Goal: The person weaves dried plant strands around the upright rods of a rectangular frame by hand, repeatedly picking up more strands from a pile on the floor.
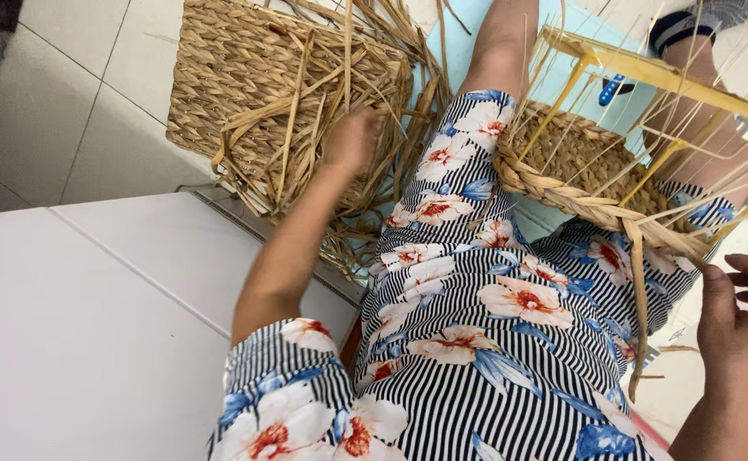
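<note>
The left hand [353, 141] reaches into loose straw [306, 111] on the floor, grip hidden, state unclear. The right hand [741, 320] hangs open beside the half-woven basket [562, 183].

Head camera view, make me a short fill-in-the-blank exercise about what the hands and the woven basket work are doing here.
1. The left hand reaches into a pile of loose dried ____.
2. The half-woven basket rests on the person's ____.
3. The basket is being woven around a yellow ____.
4. The right hand is at the picture's ____ edge.

Missing words: straw; lap; frame; right
</note>
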